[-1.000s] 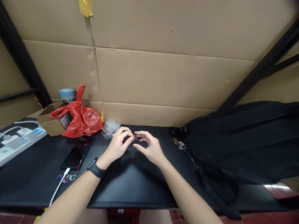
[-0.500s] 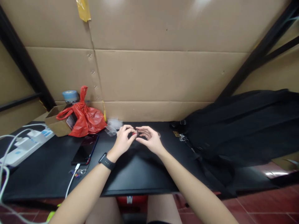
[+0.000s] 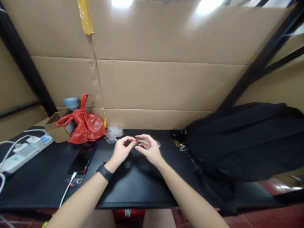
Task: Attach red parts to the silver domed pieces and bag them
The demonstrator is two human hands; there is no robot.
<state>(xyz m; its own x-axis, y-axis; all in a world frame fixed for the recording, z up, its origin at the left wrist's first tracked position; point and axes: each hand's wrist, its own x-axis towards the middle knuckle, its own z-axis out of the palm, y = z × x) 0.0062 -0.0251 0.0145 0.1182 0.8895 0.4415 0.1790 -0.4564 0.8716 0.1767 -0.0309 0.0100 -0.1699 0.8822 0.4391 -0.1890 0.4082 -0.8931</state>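
Note:
Over the middle of the black table (image 3: 133, 186), my left hand (image 3: 122, 149) pinches a small thin piece (image 3: 137, 141), dark with some red beside it. Its exact kind is too small to make out. My right hand (image 3: 152, 151) curls around the piece from the other side, thumb and fingertips at its edge. Fingers hide most of it. A clear round rim (image 3: 158, 144), perhaps a tape roll, shows partly behind my right hand. Clear plastic packaging (image 3: 114, 133) lies just beyond my left hand.
To the left are a phone (image 3: 83, 157) with a white cable, a red plastic bag (image 3: 86, 126), a cardboard box (image 3: 57, 131) and a power strip (image 3: 28, 152). A black backpack (image 3: 247, 142) covers the right side. Cardboard panels (image 3: 152, 85) stand behind.
The camera view has tilted up a little, so the scene sits lower. Both hands stay together around the small piece, which has turned slightly.

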